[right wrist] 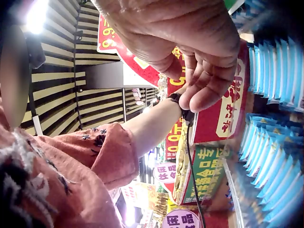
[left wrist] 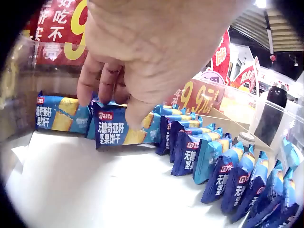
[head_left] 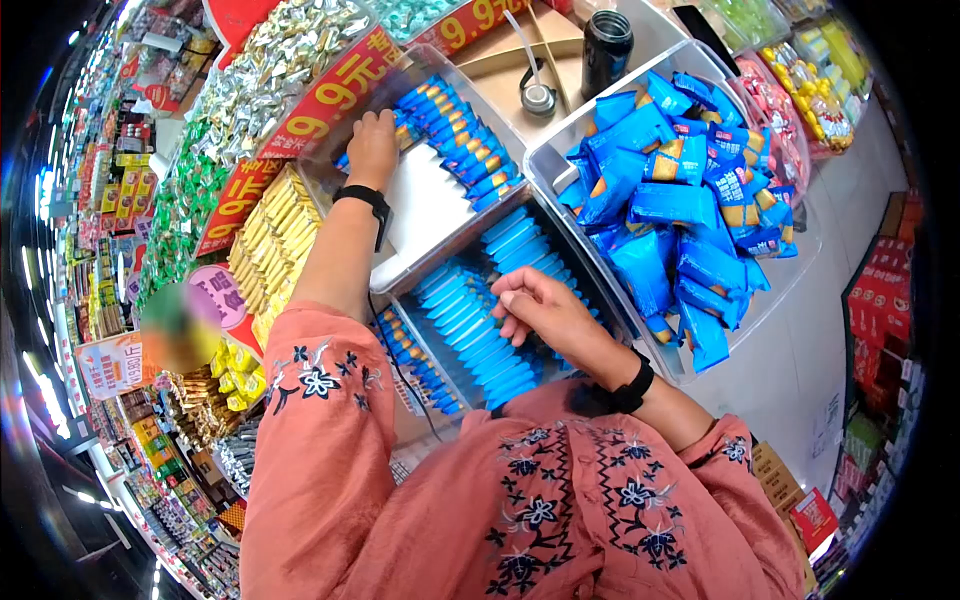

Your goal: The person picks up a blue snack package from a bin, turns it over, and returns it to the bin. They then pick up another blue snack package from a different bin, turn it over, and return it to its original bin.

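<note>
In the left wrist view my left hand (left wrist: 147,52) pinches a blue biscuit packet (left wrist: 111,127) between thumb and fingers, at the far side of a clear bin with a white base (left wrist: 95,175). Another packet (left wrist: 61,114) stands to its left, and a row of packets (left wrist: 209,156) leans along the right side. From the head view, the left hand (head_left: 373,150) is at that bin's upper left. My right hand (head_left: 540,312), fingers loosely curled and empty, hovers above the rows of blue packets (head_left: 465,320) in the nearer bin. It also shows in the right wrist view (right wrist: 185,52).
On the right, a clear bin (head_left: 545,165) holds a heap of loose blue packets (head_left: 690,200). A black bottle (head_left: 606,50) and a lidded cup (head_left: 538,98) stand behind. Yellow packets (head_left: 275,240) and red price signs (head_left: 320,95) lie left, and a cable (head_left: 405,375) hangs near the front.
</note>
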Demonstrator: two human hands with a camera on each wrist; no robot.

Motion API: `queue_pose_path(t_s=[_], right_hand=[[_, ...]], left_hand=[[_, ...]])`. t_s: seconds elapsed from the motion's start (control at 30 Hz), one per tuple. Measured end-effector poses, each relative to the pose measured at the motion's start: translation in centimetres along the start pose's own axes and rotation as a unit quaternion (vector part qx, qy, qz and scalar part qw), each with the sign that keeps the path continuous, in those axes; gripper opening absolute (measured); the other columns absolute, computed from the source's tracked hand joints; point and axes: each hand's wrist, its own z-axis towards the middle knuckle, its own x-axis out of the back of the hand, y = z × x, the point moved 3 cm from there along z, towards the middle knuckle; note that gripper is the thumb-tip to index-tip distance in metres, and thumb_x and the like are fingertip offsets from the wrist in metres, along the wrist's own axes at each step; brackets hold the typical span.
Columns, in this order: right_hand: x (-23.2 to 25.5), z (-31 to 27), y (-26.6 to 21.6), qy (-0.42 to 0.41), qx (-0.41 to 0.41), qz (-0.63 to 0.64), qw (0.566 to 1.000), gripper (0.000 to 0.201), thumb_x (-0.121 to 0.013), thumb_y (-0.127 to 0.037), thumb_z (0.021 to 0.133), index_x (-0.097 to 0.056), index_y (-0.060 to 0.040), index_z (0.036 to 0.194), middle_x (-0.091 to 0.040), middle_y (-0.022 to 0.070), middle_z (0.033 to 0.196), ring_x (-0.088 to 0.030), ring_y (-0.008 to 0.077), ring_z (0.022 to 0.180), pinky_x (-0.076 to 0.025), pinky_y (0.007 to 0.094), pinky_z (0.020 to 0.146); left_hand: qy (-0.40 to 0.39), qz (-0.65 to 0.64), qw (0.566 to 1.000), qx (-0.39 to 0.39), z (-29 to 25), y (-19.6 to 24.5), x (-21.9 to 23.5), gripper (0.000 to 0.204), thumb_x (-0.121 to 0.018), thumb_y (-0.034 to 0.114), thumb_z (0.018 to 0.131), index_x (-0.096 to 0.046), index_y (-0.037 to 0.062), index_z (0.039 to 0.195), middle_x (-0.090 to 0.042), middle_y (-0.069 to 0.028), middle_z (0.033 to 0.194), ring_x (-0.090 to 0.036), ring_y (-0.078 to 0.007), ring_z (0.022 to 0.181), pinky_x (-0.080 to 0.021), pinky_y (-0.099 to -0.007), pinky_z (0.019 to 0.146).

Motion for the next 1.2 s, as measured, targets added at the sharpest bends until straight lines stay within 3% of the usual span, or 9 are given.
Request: queue_pose_path(t_s=[0.27, 0.53, 0.63, 0.7, 0.77, 0.93, 1.03, 1.1, 1.2], right_hand=[[0.1, 0.1, 0.0, -0.003, 0.013, -0.008, 1.0, 0.028, -0.054, -0.022, 0.101, -0.057, 0.0004, 0.117, -0.064, 0.0086, 0.098, -0.062, 0.0122, 0.076, -0.053, 0.0258, 0.063], [-0.8, -1.4, -0.5, -0.024, 0.026, -0.033, 0.999, 0.027, -0.055, -0.024, 0.1, -0.058, -0.0017, 0.115, -0.063, 0.0066, 0.096, -0.063, 0.0122, 0.077, -0.053, 0.0264, 0.061], [-1.6, -2.4, -0.9, -0.046, 0.034, -0.065, 0.996, 0.026, -0.058, -0.025, 0.098, -0.059, -0.0034, 0.112, -0.063, 0.0046, 0.09, -0.064, 0.0124, 0.074, -0.053, 0.0281, 0.058], [-2.2, -3.7, -1.6, -0.06, 0.052, -0.104, 0.991, 0.026, -0.058, -0.025, 0.097, -0.059, -0.0031, 0.111, -0.063, 0.004, 0.088, -0.064, 0.0119, 0.072, -0.052, 0.028, 0.058], [-2.6, -5.2, -2.6, -0.076, 0.065, -0.138, 0.985, 0.027, -0.059, -0.026, 0.097, -0.059, -0.0028, 0.111, -0.063, 0.0037, 0.088, -0.064, 0.0112, 0.072, -0.051, 0.0279, 0.057], [-1.5, -11.8, -8.2, 0.004, 0.151, -0.22, 0.964, 0.019, -0.06, -0.019, 0.098, -0.061, -0.0022, 0.107, -0.064, 0.0037, 0.092, -0.064, 0.0094, 0.075, -0.052, 0.0255, 0.064], [2.1, -15.6, -11.2, 0.147, 0.223, -0.212, 0.94, 0.018, -0.06, -0.016, 0.096, -0.063, -0.0015, 0.106, -0.066, 0.0055, 0.093, -0.064, 0.0109, 0.079, -0.053, 0.0265, 0.068], [5.4, -17.2, -12.2, 0.255, 0.322, -0.278, 0.869, 0.019, -0.063, -0.015, 0.093, -0.064, -0.0014, 0.106, -0.067, 0.0057, 0.095, -0.065, 0.0135, 0.083, -0.053, 0.0284, 0.074], [8.7, -19.0, -12.6, 0.366, 0.338, -0.467, 0.73, 0.031, -0.069, -0.019, 0.088, -0.064, -0.0004, 0.112, -0.068, 0.0127, 0.104, -0.067, 0.0242, 0.095, -0.053, 0.0343, 0.084]], left_hand=[[0.039, 0.015, 0.999, -0.031, 0.6, 0.1, -1.7, 0.013, -0.055, 0.012, 0.09, -0.06, 0.0083, 0.102, -0.063, -0.016, 0.099, -0.062, -0.036, 0.098, -0.055, -0.048, 0.076], [-0.007, -0.111, 0.992, 0.06, 1.8, -0.6, 3.8, 0.029, -0.068, 0.028, 0.088, -0.063, 0.004, 0.104, -0.067, -0.0202, 0.107, -0.064, -0.0393, 0.103, -0.053, -0.0481, 0.082], [-0.02, -0.253, 0.964, 0.079, 1.6, 2.5, 13.1, 0.039, -0.068, 0.033, 0.09, -0.065, 0.0025, 0.113, -0.07, -0.0193, 0.107, -0.067, -0.031, 0.099, -0.051, -0.0413, 0.08], [0.038, -0.433, 0.9, 0.039, 0.8, 3.9, 16.3, 0.042, -0.067, 0.037, 0.093, -0.065, 0.0028, 0.118, -0.071, -0.0109, 0.104, -0.066, -0.0212, 0.094, -0.05, -0.0345, 0.078], [0.024, -0.512, 0.856, 0.061, -4.3, 9.6, 24.4, 0.04, -0.065, 0.036, 0.095, -0.065, 0.0026, 0.118, -0.069, -0.0048, 0.102, -0.063, -0.0139, 0.092, -0.048, -0.0288, 0.076], [0.012, -0.631, 0.774, 0.045, -13.7, 15.1, 25.8, 0.032, -0.06, 0.028, 0.101, -0.062, 0.0015, 0.12, -0.065, -0.004, 0.097, -0.061, -0.0099, 0.085, -0.045, -0.0215, 0.072], [-0.066, -0.694, 0.709, 0.103, -18.1, 17.5, 23.2, 0.031, -0.059, 0.027, 0.102, -0.061, 0.0016, 0.119, -0.065, -0.0043, 0.096, -0.061, -0.0094, 0.084, -0.046, -0.0218, 0.071], [-0.105, -0.708, 0.69, 0.107, -19.8, 17.7, 19.7, 0.03, -0.06, 0.028, 0.101, -0.06, 0.0035, 0.119, -0.066, -0.0039, 0.096, -0.062, -0.0091, 0.083, -0.047, -0.0218, 0.068], [-0.119, -0.709, 0.687, 0.104, -22.1, 18.5, 18.5, 0.032, -0.061, 0.03, 0.1, -0.06, 0.0054, 0.12, -0.066, -0.0038, 0.096, -0.063, -0.0109, 0.084, -0.047, -0.0228, 0.068]])
